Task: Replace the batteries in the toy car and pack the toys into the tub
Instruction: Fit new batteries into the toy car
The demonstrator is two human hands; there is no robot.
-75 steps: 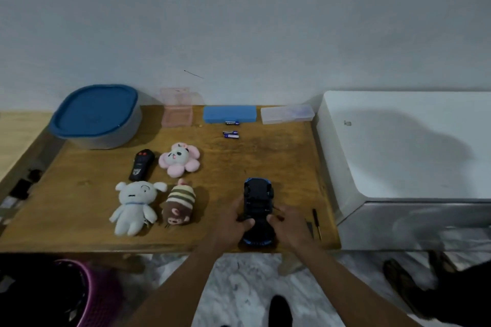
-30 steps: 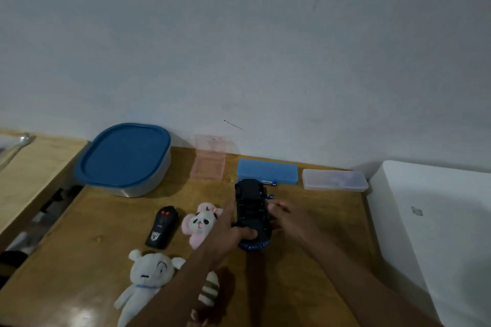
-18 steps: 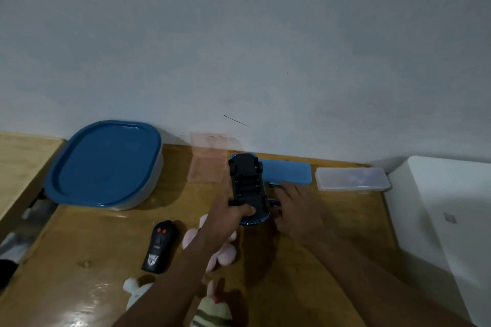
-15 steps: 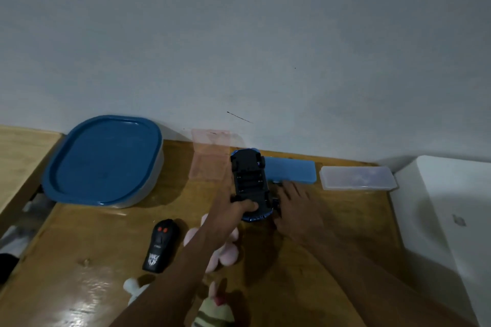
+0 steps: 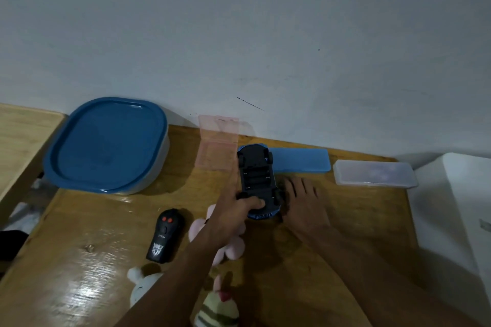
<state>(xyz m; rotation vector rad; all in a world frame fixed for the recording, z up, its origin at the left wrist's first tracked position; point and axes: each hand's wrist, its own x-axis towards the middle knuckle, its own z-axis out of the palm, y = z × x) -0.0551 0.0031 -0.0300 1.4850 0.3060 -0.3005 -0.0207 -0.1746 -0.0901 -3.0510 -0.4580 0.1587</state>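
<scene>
Belly-up black-and-blue toy car [image 5: 257,178] has gone from the wooden counter's [image 5: 106,233] near edge to the back. My left hand [image 5: 233,210] grips its tail, right hand [image 5: 303,199] lies spread flat alongside, likely after fresh batteries.

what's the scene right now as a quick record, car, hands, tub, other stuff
toy car: underside up, battery slots showing
left hand: grips the car's near end, thumb across the underside
right hand: fingers straight on the table right of the car
tub: far left, blue lid on
remote: lying left of the pink plush
other plush: white plush and striped plush at the near edge
cases: pink case open, blue case and clear case shut, by the wall
</scene>
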